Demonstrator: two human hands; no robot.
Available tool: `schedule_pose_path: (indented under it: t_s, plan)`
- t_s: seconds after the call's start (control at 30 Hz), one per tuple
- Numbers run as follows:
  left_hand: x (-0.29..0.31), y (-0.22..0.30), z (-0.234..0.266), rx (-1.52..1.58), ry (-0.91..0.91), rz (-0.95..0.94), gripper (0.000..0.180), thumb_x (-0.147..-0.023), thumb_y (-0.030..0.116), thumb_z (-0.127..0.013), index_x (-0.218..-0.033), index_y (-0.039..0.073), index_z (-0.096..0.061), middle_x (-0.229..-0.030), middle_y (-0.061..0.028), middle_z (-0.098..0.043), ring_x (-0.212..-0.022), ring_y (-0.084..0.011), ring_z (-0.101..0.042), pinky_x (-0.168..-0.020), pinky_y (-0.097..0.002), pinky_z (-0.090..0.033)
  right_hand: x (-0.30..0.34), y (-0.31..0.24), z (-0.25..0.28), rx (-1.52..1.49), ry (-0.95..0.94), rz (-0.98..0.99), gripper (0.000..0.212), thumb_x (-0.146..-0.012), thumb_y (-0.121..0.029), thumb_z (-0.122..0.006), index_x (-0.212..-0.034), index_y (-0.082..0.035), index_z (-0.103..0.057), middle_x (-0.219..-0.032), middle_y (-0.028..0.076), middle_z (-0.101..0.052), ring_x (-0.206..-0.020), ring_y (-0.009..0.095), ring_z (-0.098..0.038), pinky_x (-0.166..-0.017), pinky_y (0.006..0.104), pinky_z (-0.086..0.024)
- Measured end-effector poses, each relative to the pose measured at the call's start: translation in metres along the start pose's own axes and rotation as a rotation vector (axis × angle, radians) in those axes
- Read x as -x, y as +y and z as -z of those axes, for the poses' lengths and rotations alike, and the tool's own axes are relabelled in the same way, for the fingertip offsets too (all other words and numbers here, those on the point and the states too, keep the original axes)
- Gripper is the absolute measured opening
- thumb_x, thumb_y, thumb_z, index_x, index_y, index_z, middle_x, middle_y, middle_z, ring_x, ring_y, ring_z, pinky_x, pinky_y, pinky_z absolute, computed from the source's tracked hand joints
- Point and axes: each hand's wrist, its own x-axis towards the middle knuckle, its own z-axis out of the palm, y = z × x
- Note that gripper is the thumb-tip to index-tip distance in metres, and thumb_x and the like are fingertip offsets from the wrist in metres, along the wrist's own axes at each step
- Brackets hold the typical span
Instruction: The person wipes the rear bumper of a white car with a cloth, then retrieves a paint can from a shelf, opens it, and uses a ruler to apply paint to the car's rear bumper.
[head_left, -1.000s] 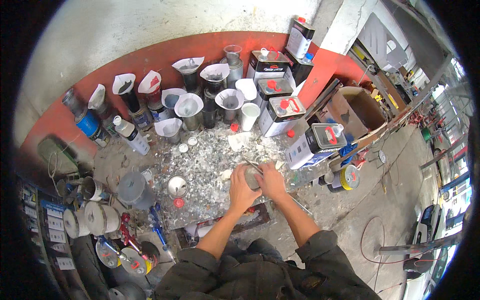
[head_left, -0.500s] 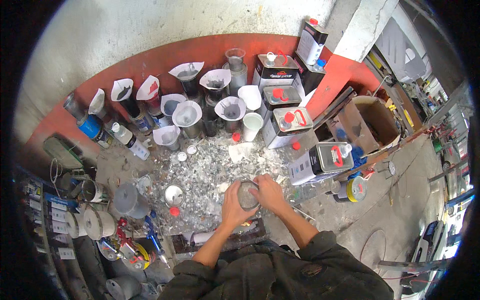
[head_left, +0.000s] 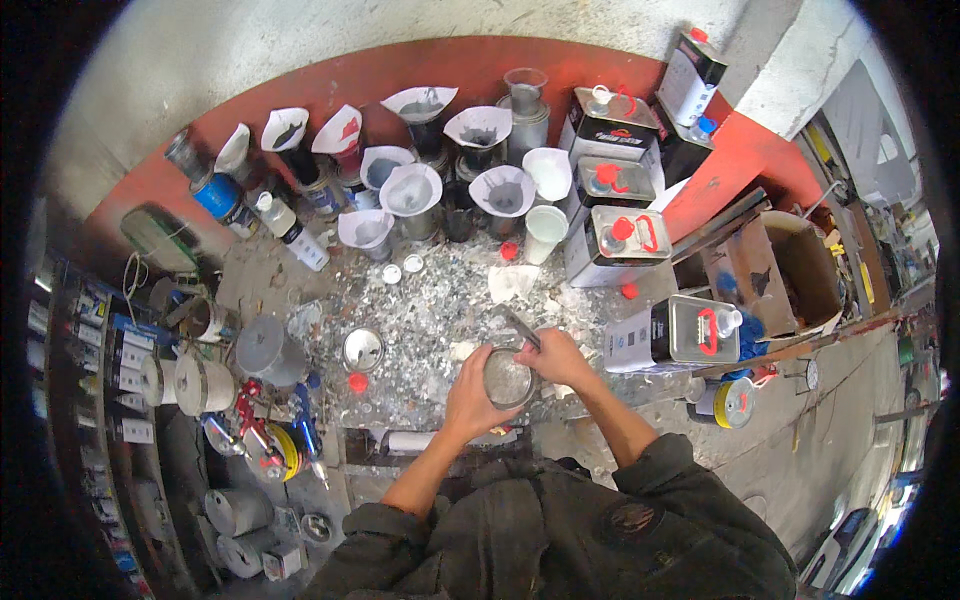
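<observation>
My left hand [head_left: 468, 402] is wrapped round the side of a small round can [head_left: 508, 378] at the near edge of the work table. Its top faces up and looks dull grey; whether that is a lid or the contents I cannot tell. My right hand [head_left: 556, 358] is closed on a flat, dark, strip-like tool [head_left: 518, 324], which points up and to the left above the can's far rim. Its exact kind is unclear. Beyond the hands lies a crumpled pale paper [head_left: 512, 282] on the paint-spattered table top [head_left: 440, 335].
Several cups with paper filters [head_left: 411, 190] stand along the back, beside a white cup [head_left: 545, 232]. Rectangular metal cans [head_left: 617, 245] line the right. An open tin [head_left: 362, 350], a red cap [head_left: 358, 382] and a grey tub [head_left: 270, 350] are left; spray guns [head_left: 303, 425] hang nearer.
My right hand has come off the can's rim, and the dark tool in it now sticks up plainly. My left hand still holds the can. The whole view has shifted.
</observation>
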Motion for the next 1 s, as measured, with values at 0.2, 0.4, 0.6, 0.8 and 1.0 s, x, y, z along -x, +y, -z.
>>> schedule_pose_path:
  t_s: [0.2,0.4,0.6,0.8,1.0]
  plan:
    - [0.012,0.004,-0.012,0.057,0.098,0.062,0.119,-0.059,0.028,-0.099,-0.154,0.004,-0.031,-0.149,-0.0229,-0.038,-0.14,-0.0423,-0.04,-0.115,-0.048,-0.041,0.027,-0.018,0.035,-0.07,0.028,-0.017,0.052,-0.098,-0.052,-0.065,-0.109,-0.002,-0.056,-0.094,0.025,-0.069,-0.09,0.044,-0.068,-0.077,0.0514,-0.05]
    - [0.0,0.025,0.003,-0.175,0.024,-0.07,0.117,-0.061,0.028,-0.098,-0.154,0.001,-0.032,-0.152,-0.0221,-0.039,-0.142,-0.0416,-0.038,-0.118,-0.0497,-0.036,0.083,0.023,0.04,-0.085,-0.107,-0.076,0.039,-0.107,-0.038,-0.054,-0.096,-0.001,-0.054,-0.076,0.021,-0.066,-0.074,0.042,-0.067,-0.067,0.0502,-0.049]
    - [-0.009,0.036,0.001,-0.27,-0.03,-0.073,0.114,-0.062,0.028,-0.098,-0.152,0.0,-0.034,-0.151,-0.0219,-0.041,-0.14,-0.0422,-0.041,-0.117,-0.0497,-0.037,0.109,0.035,0.027,-0.059,-0.057,-0.121,0.036,-0.106,-0.035,-0.055,-0.093,-0.001,-0.057,-0.076,0.019,-0.068,-0.071,0.04,-0.068,-0.066,0.0503,-0.051]
    - [-0.013,0.05,0.011,-0.322,-0.109,-0.003,0.111,-0.062,0.028,-0.097,-0.15,-0.002,-0.036,-0.15,-0.0219,-0.042,-0.14,-0.0412,-0.042,-0.117,-0.0466,-0.038,0.103,0.039,0.009,-0.008,0.026,-0.094,0.038,-0.106,-0.037,-0.053,-0.095,0.0,-0.057,-0.082,0.027,-0.067,-0.082,0.049,-0.066,-0.071,0.0579,-0.049]
    - [-0.019,0.061,0.01,-0.395,-0.133,0.058,0.111,-0.063,0.033,-0.097,-0.15,-0.004,-0.038,-0.15,-0.0257,-0.041,-0.138,-0.0435,-0.045,-0.111,-0.0471,-0.045,0.101,0.03,0.012,0.084,0.02,-0.091,0.04,-0.106,-0.038,-0.053,-0.096,0.001,-0.058,-0.081,0.028,-0.066,-0.08,0.051,-0.064,-0.071,0.0587,-0.05]
